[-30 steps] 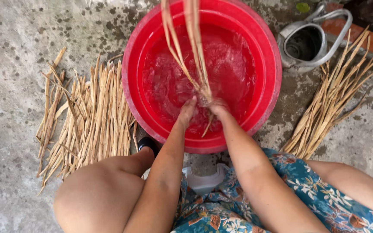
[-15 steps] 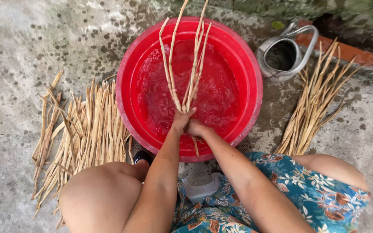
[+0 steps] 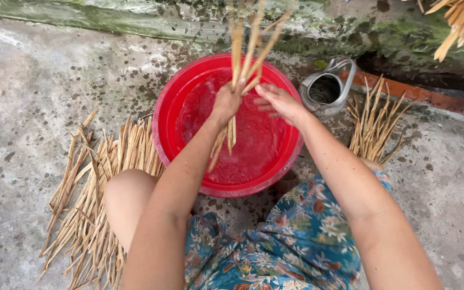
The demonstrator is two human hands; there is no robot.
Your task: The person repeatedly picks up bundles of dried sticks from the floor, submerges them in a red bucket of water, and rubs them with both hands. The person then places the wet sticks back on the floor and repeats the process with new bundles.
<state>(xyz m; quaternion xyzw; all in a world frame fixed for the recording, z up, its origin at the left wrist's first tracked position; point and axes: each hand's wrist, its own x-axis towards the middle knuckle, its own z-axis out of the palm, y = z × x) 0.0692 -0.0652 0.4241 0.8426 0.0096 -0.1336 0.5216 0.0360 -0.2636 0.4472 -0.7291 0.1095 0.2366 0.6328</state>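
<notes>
A red plastic basin [image 3: 167,115] with water stands on the concrete floor in front of me. My left hand [image 3: 225,102] grips a small bunch of pale dried reed strips [image 3: 245,48] and holds it upright above the basin; the strips' lower ends hang below the fist. My right hand [image 3: 277,102] is beside the bunch with its fingers spread, just touching or close to the strips, holding nothing.
A wide pile of dried strips [image 3: 98,198] lies on the floor at my left knee. A smaller pile [image 3: 374,126] lies at the right. A grey metal kettle [image 3: 326,91] stands behind the basin. A mossy wall base [image 3: 135,16] runs along the back.
The bunch of strips has been lifted out of the water and raised. My right hand has let go of it and opened. The camera has tilted up.
</notes>
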